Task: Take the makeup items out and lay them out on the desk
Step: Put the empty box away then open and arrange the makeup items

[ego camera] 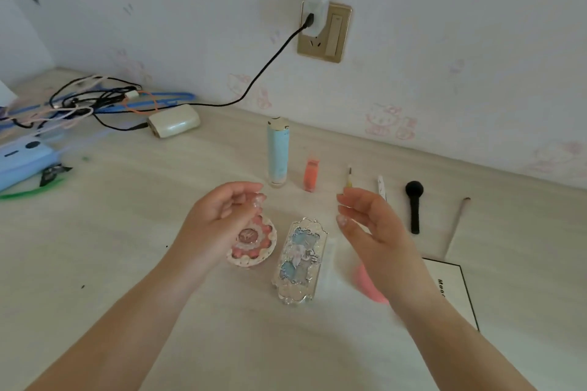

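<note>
Both bare forearms reach in from the near edge, and the left hand and right hand hover empty above the table, palms turned toward each other, fingers loosely curled and open, gripping nothing.

Pale wood-grain covers the table, which runs back to a wall papered in white with faint pink cartoon cats. On that wall a gold socket plate carries a white charger, whose black cable drops to the table and runs left toward a tangle of blue, white and black cords in the far left corner. Beside the tangle lies a white power bank; a light blue case sits at the left edge.

A white card with a black border lies at the near right, partly under the right forearm. Between the hands, an ornate silver-and-blue palette lies flat, with a round pink compact just left of it, partly behind the left hand. A pink sponge shows below the right wrist.

Farther back runs a row: a tall light blue tube, standing upright, an orange tube, a thin yellow pencil, a white stick, a black brush, and a slim pale brush farthest right.
</note>
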`<state>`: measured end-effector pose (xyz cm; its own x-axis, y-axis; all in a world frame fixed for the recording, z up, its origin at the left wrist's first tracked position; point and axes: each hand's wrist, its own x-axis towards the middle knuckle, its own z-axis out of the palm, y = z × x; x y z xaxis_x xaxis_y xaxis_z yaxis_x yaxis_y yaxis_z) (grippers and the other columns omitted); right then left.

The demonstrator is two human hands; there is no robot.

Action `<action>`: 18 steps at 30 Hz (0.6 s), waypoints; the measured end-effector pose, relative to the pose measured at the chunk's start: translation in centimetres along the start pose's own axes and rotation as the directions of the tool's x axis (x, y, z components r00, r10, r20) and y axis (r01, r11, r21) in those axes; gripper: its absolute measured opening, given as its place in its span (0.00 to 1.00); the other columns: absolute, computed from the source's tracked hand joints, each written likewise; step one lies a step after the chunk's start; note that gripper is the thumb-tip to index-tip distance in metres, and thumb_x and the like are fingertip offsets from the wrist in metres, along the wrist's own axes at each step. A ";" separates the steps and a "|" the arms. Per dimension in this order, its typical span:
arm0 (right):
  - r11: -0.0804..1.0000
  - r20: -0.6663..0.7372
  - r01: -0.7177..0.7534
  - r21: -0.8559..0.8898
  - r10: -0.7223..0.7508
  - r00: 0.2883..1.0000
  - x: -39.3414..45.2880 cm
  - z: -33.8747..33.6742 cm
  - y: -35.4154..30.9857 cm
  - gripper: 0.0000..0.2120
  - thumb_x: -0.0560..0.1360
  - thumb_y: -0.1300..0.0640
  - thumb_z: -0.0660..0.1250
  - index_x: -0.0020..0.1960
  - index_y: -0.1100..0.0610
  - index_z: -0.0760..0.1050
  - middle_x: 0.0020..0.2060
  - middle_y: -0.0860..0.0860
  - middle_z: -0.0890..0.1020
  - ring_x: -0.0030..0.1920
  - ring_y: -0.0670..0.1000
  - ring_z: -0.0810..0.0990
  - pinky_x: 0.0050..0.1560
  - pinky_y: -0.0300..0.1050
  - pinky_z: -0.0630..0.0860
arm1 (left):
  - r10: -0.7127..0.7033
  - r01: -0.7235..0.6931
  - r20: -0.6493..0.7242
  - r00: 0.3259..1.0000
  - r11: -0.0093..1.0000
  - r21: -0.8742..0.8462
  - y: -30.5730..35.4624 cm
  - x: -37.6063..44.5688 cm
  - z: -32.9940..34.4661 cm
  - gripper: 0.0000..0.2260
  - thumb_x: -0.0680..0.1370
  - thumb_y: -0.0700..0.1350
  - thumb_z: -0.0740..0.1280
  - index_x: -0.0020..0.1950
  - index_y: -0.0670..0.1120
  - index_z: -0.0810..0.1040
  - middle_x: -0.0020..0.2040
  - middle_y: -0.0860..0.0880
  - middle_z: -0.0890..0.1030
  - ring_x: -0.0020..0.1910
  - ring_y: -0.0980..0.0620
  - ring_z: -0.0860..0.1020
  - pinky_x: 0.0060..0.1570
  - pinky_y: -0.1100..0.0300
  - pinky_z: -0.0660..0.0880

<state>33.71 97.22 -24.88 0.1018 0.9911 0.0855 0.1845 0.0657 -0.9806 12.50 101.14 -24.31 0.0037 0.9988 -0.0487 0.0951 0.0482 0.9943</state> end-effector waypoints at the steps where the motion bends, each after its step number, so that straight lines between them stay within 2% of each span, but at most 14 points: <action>1: 1.000 0.003 0.027 -0.008 -0.027 1.000 0.3 0.0 0.4 0.13 0.75 0.60 0.66 0.53 0.43 0.73 0.54 0.39 0.79 0.55 0.36 0.77 0.46 0.25 0.71 | 0.027 -0.027 0.005 1.000 1.000 0.000 -0.5 0.3 -0.1 0.07 0.75 0.42 0.67 0.49 0.53 0.81 0.52 0.47 0.83 0.45 0.56 0.83 0.41 0.69 0.77; 3: 0.996 0.004 0.089 -0.026 -0.089 0.996 -0.1 0.0 1.1 0.13 0.75 0.60 0.66 0.52 0.43 0.73 0.54 0.40 0.79 0.55 0.35 0.77 0.46 0.25 0.71 | 0.089 -0.089 0.021 0.996 0.996 0.000 -1.3 0.1 -0.5 0.07 0.76 0.42 0.67 0.50 0.52 0.81 0.54 0.44 0.81 0.45 0.57 0.83 0.41 0.68 0.77; 7: 0.985 -0.056 0.166 -0.037 -0.168 0.984 -2.8 -0.1 1.5 0.14 0.74 0.59 0.66 0.53 0.42 0.73 0.53 0.39 0.80 0.54 0.35 0.77 0.44 0.25 0.72 | 0.198 -0.198 -0.008 0.980 0.980 0.000 -1.6 -1.2 -2.1 0.07 0.76 0.43 0.67 0.49 0.54 0.81 0.55 0.44 0.81 0.45 0.58 0.82 0.47 0.60 0.76; 13: 0.979 -0.073 0.177 -0.097 -0.185 0.980 -8.7 1.4 0.5 0.14 0.75 0.57 0.67 0.54 0.41 0.72 0.52 0.38 0.80 0.52 0.33 0.77 0.51 0.35 0.72 | 0.265 -0.265 0.030 0.964 0.964 0.001 -2.2 -6.0 -4.1 0.07 0.76 0.42 0.66 0.48 0.54 0.80 0.52 0.46 0.82 0.41 0.61 0.81 0.53 0.56 0.75; 18: 0.974 -0.090 0.171 -0.146 -0.185 0.979 -9.7 2.3 -1.4 0.13 0.75 0.56 0.67 0.52 0.39 0.72 0.50 0.37 0.79 0.50 0.34 0.78 0.54 0.41 0.74 | 0.289 -0.289 0.028 0.957 0.957 0.020 -1.8 -7.4 -5.1 0.06 0.76 0.43 0.66 0.47 0.55 0.80 0.50 0.45 0.82 0.40 0.63 0.81 0.47 0.61 0.75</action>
<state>30.23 87.75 -24.75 0.1539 0.9473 0.2810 0.3396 0.2164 -0.9153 7.26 93.70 -25.25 0.0593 0.9695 0.2379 0.1098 -0.2432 0.9637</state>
